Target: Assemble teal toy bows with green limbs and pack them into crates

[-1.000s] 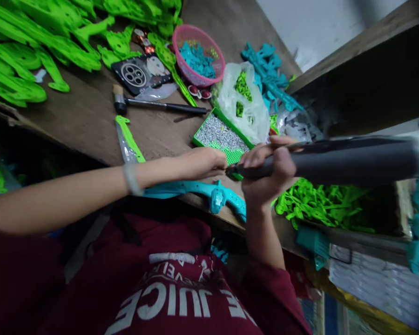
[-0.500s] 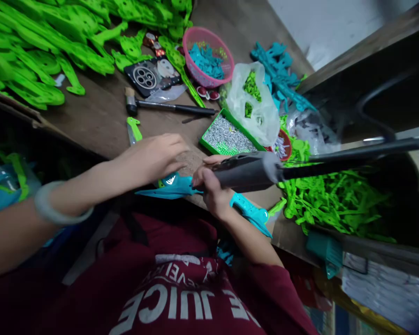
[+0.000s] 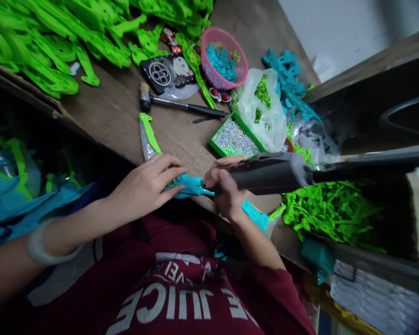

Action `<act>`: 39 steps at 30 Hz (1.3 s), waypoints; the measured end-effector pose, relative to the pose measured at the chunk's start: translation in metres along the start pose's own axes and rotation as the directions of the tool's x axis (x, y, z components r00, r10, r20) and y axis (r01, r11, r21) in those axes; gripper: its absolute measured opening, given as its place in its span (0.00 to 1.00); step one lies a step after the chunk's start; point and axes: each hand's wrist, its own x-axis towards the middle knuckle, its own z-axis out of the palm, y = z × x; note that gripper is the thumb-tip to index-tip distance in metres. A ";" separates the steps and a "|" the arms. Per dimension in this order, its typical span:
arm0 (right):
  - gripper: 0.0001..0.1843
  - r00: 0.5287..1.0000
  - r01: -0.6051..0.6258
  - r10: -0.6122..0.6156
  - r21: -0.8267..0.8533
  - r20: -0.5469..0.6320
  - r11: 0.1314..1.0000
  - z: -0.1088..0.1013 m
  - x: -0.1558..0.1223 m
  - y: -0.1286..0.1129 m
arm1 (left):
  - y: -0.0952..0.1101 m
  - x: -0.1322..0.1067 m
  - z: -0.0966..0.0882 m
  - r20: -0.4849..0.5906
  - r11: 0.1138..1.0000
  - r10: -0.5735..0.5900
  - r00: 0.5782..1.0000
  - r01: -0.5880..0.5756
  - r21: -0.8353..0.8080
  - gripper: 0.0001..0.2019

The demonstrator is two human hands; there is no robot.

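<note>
My left hand is closed on a teal plastic handle, its fingers and thumb pinching the near end at the bench edge. A dark cylindrical electric screwdriver lies level in my right hand, fingers wrapped round its front end, tip toward the teal handle. The tip is partly hidden by the fingers, so contact is unclear. Beyond my left hand lies a green-backed blade piece. Another teal handle with a green end lies partly behind my right forearm.
A green tray of small metal parts sits ahead, beside a plastic bag of green bits. A mallet, a phone and a pink basket stand farther back. Green parts pile up left and right.
My left hand has come down from just above the teal handle and closed on it. The screwdriver stays in my right hand. The whole view has shifted a little.
</note>
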 end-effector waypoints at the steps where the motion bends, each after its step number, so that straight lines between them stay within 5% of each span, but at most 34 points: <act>1: 0.12 0.998 0.055 -0.054 0.032 -0.041 0.998 -0.001 0.006 -0.010 | 0.001 0.015 0.003 0.031 0.998 0.065 0.997 -0.065 -0.025 0.19; 6: 0.04 0.916 0.340 -0.348 -0.078 -0.198 0.937 -0.020 0.048 -0.062 | 0.013 0.124 0.037 0.175 0.916 0.400 0.900 -0.390 -0.088 0.10; 10: 0.03 0.780 0.443 -0.480 -0.188 -0.402 0.877 -0.028 0.066 -0.074 | 0.017 0.190 0.054 0.341 0.869 0.323 0.883 -0.420 0.262 0.12; 12: 0.03 0.807 0.407 -0.407 -0.095 -0.429 0.908 -0.019 0.060 -0.066 | 0.014 0.194 0.047 0.337 0.862 0.275 0.900 -0.386 0.329 0.12; 15: 0.05 0.927 0.240 -0.210 0.062 -0.311 0.969 0.008 0.038 -0.040 | 0.004 0.167 0.017 0.251 0.894 0.155 0.955 -0.244 0.377 0.14; 18: 0.11 0.986 0.089 -0.072 0.108 -0.152 0.990 0.032 0.018 -0.009 | -0.008 0.116 -0.020 0.137 0.911 -0.058 0.989 -0.004 0.413 0.14; 22: 0.10 0.998 0.054 -0.056 0.127 0.010 0.990 0.043 0.005 0.015 | -0.015 0.042 -0.042 0.144 0.864 -0.327 0.934 0.234 0.445 0.17; 27: 0.07 0.991 0.092 -0.100 0.093 0.084 0.991 0.042 0.005 0.014 | -0.007 -0.020 -0.031 0.135 0.846 -0.491 0.860 0.435 0.308 0.18; 29: 0.08 0.993 0.085 -0.092 0.088 0.075 0.992 0.043 0.007 0.012 | -0.003 -0.030 -0.027 0.109 0.856 -0.491 0.865 0.454 0.248 0.19; 33: 0.10 0.998 0.039 -0.043 0.077 0.045 0.996 0.044 0.007 0.011 | -0.001 -0.029 -0.022 -0.030 0.929 -0.296 0.955 0.294 0.224 0.16; 39: 0.13 1.000 -0.009 0.009 0.073 0.001 0.997 0.044 0.005 0.003 | -0.008 -0.005 -0.008 0.078 1.000 -0.022 0.997 0.023 -0.004 0.13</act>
